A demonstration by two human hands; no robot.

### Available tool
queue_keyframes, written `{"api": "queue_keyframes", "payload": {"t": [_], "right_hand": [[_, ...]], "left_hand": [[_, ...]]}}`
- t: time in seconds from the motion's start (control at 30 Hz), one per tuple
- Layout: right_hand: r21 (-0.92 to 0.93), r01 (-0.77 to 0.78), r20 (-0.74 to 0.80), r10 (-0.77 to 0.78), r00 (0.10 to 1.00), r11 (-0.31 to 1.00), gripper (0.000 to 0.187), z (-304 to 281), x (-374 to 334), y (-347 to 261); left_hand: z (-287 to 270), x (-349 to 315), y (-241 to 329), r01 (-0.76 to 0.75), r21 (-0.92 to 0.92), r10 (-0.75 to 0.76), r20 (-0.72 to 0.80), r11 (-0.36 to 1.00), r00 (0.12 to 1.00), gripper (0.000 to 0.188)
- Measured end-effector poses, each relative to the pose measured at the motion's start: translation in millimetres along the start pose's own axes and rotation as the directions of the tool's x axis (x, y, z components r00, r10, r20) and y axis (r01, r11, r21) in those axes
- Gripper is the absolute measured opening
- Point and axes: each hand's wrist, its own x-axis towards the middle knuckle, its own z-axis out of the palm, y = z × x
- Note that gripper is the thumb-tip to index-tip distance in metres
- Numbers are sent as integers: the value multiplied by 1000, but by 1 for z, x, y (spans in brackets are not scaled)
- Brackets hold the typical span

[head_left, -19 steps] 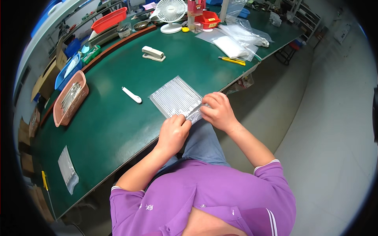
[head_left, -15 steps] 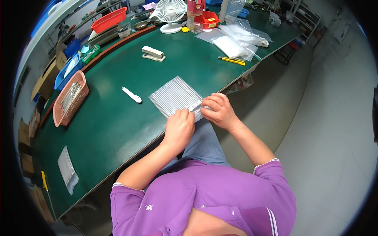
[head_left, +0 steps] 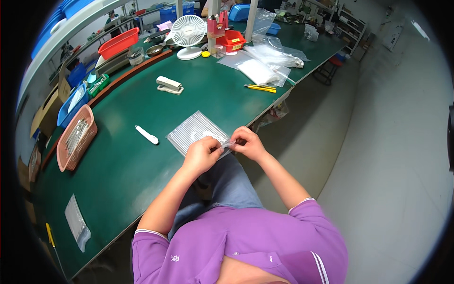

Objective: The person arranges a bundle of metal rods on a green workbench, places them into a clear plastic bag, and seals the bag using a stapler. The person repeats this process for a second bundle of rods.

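Observation:
A clear plastic bag (head_left: 193, 128) lies flat near the table's front edge, with a row of thin grey-white rods side by side in it. My left hand (head_left: 202, 154) is closed on the bag's near end, its fingertips pinching the loose film. Beside it my right hand (head_left: 248, 144) pinches the film at the same end, by the table edge. Fingers cover part of the gathered film. To the left of the bag lies a slim white plastic tool (head_left: 147, 135), touched by neither hand. A cream stapler (head_left: 170, 85) rests beyond.
A second bag of rods (head_left: 75, 221) lies at the near left, beside a yellow-handled tool (head_left: 50, 234). A pink basket (head_left: 90, 144) stands at the left edge. A white fan (head_left: 189, 37), red bin (head_left: 231, 41), plastic bags (head_left: 257, 70) and yellow cutter (head_left: 261, 88) sit farther back.
The whole view has shifted, so the table's things appear lower and further left. My hands stay at the bag's near end; my right-hand fingers now pinch the film more tightly.

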Motion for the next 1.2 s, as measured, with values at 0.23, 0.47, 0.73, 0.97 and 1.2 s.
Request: {"api": "queue_keyframes", "payload": {"t": [0.23, 0.47, 0.73, 0.97, 1.2], "right_hand": [[-194, 226, 42, -222, 974, 955, 16, -8, 7, -18], [-259, 313, 204, -265, 942, 914, 14, -33, 11, -27], [-183, 260, 321, -192, 927, 948, 9, -39, 25, -29], [-199, 236, 374, -149, 916, 951, 8, -43, 27, -34], [-268, 357, 298, -275, 914, 895, 9, -34, 22, -28]], "left_hand": [[4, -7, 8, -69, 196, 75, -23, 978, 997, 13], [-7, -39, 21, -109, 447, 132, -21, 888, 991, 17], [-33, -62, 15, 193, 179, -177, -103, 965, 979, 11], [-40, -62, 22, 395, 50, -397, 40, 917, 917, 10], [-18, -76, 15, 100, 172, -63, -206, 980, 976, 16]]}}
